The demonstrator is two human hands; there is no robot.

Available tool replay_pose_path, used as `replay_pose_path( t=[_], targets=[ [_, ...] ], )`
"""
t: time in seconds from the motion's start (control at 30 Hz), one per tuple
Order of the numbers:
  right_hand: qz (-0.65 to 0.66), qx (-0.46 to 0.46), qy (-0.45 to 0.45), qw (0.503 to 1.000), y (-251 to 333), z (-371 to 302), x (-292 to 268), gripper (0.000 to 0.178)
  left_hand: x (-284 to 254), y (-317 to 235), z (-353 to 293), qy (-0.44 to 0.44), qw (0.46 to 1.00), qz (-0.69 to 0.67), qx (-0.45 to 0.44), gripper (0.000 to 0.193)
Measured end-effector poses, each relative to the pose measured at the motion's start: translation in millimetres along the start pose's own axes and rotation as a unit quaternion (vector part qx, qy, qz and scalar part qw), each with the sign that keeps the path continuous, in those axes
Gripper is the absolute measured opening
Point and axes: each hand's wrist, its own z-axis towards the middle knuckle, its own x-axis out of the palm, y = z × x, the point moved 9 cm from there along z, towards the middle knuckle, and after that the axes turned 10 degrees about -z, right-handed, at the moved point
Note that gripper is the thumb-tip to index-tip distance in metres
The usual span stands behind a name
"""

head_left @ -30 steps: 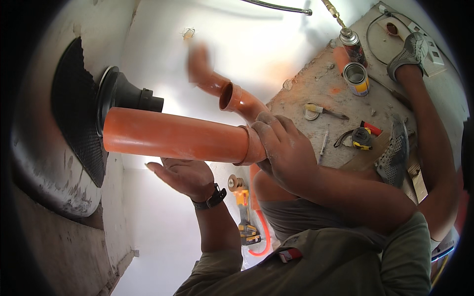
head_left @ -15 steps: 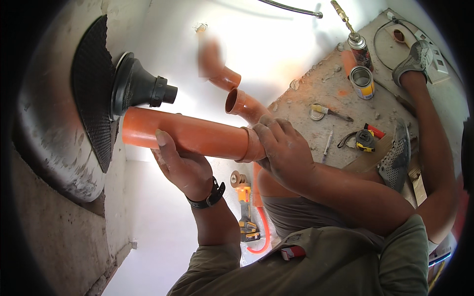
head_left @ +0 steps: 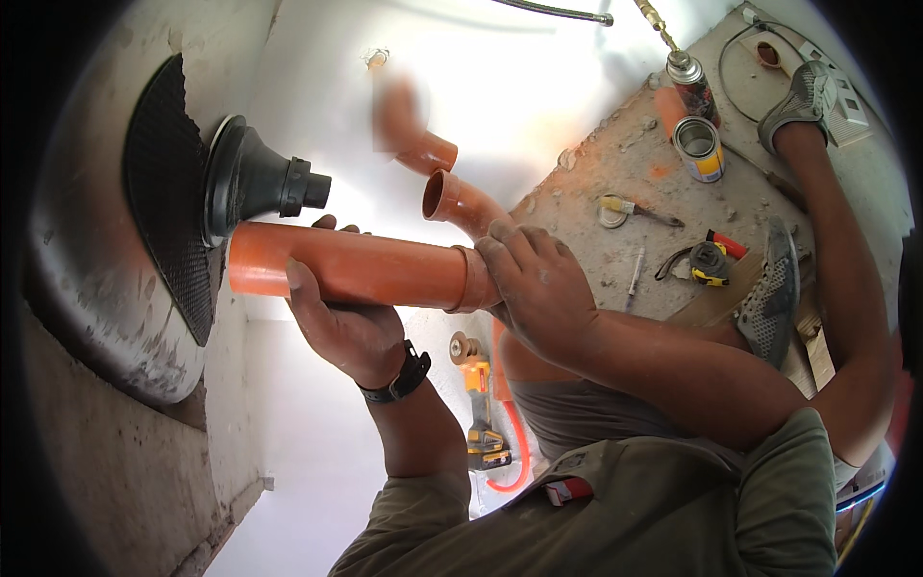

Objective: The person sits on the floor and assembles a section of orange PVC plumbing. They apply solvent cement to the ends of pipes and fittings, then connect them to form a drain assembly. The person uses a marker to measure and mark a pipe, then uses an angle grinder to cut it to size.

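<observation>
My left hand (head_left: 351,337) is wrapped round the middle of an orange plastic pipe (head_left: 385,267), thumb on the near side and fingertips showing past the far edge. My right hand (head_left: 546,288) is closed over the pipe's collared right end. An orange elbow (head_left: 460,200) with an open mouth curves out from behind that hand; whether it joins the pipe is hidden. The pipe's left end lies just below a black drain fitting (head_left: 252,181) with a narrow outlet. This fitting sticks out from a ribbed black pad (head_left: 171,192) on a metal basin (head_left: 106,317).
Another orange elbow (head_left: 413,139) comes from the white wall. An angle grinder (head_left: 478,404) lies below my hands. On the dusty floor are an open can (head_left: 700,149), a gas torch (head_left: 690,82), a brush (head_left: 642,212), a tape measure (head_left: 710,263) and a pen (head_left: 636,277).
The view has shifted slightly, and most things appear a little further left. My left hand's fingertips now show over the pipe's far edge. Both hands keep their hold.
</observation>
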Motion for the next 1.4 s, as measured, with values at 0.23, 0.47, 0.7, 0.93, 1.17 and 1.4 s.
replay_pose_path(
  t=[0.23, 0.47, 0.7, 0.93, 1.17, 1.4],
  targets=[
    [0.006, 0.0, -0.02, 1.0, 2.3, 3.6, -1.7, 0.055, 3.3, 1.2, -1.0, 0.035, 0.998, -0.045, -0.019, 0.057],
    [0.017, -0.009, -0.022, 1.0, 2.6, 3.6, -6.5, 0.062, -2.0, 11.5, -4.0, 0.038, 0.996, -0.063, -0.041, 0.063],
    [0.013, -0.005, -0.015, 1.0, 3.5, 3.8, -4.5, 0.063, -1.3, 31.4, -1.4, 0.088, 0.97, -0.199, -0.112, 0.075],
    [0.041, 0.0, -0.007, 0.999, 1.9, 3.4, -3.0, 0.065, -1.0, 31.7, 1.9, 0.096, 0.983, -0.137, -0.076, 0.071],
    [0.048, 0.005, -0.003, 0.999, 0.7, 2.5, -0.4, 0.065, 6.9, 23.6, -5.7, 0.059, 0.991, -0.107, -0.053, 0.06],
    [0.058, 0.004, -0.015, 0.998, -0.1, 1.2, 0.4, 0.065, 6.1, 20.8, -9.2, 0.0, 0.999, -0.054, -0.005, 0.058]
  ],
)
